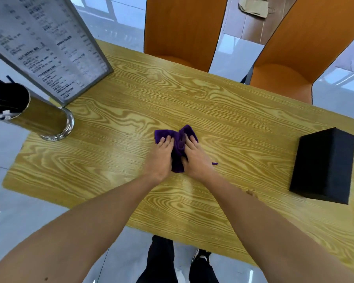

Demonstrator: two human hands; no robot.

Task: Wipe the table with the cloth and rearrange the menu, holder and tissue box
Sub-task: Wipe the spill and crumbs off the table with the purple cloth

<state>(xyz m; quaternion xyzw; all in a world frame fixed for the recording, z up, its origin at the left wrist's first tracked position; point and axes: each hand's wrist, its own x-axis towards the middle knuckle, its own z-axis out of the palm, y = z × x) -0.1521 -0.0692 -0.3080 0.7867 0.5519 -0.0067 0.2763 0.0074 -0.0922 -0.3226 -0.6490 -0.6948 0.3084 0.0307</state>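
Two hands work together in the head view, both laid on the purple cloth [179, 149] in the middle of the wooden table [223, 111]. The left hand [159, 157] presses flat on the left part of the cloth with its fingers [165, 140] spread and open. The right hand [195, 158] lies on the right part, fingers [192, 139] extended; its thumb seems to pinch a fold, but I cannot tell whether it really grips. The cloth is bunched between the two palms, and its far edge sticks out just past the fingertips.

I judge that the step is to gather or fold the cloth for wiping. To do it well, the cloth should be made into a flat pad, then pushed with an even palm in long strokes along the grain.

The menu [49, 45] stands tilted at the far left corner, with the metal holder [39, 117] just beside it, holding dark sticks. The black tissue box [323, 166] rests near the right edge, well apart from the hands. Two orange chairs [182, 31] stand behind the table.
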